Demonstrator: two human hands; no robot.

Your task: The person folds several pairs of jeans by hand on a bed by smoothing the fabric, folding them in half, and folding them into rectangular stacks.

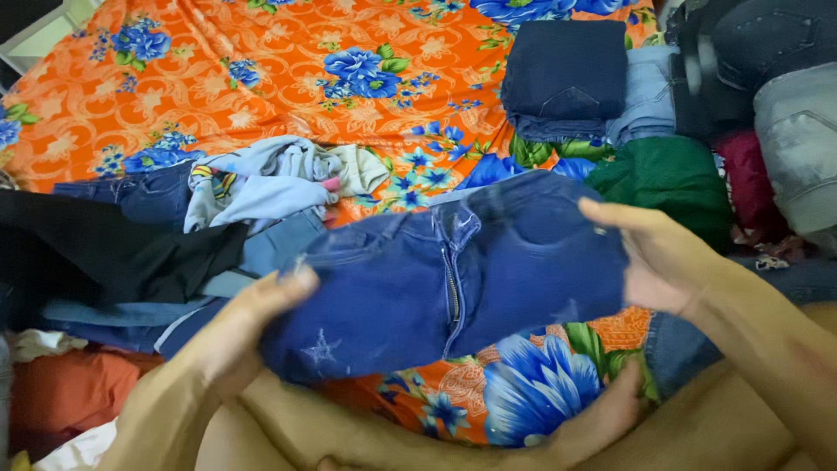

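Head view | blue jeans (pixel 436 279) held over orange floral sheet (pixel 261 78) | left hand (pixel 253 323) pinches waistband, right hand (pixel 654 262) open flat against other edge | risk: unclamped side slips, jeans sag

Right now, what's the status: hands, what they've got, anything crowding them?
Left hand grips one end of the blue jeans. Right hand, open palm, presses the other end. Jeans up over the orange flowered sheet. Loose clothes pile just beyond.
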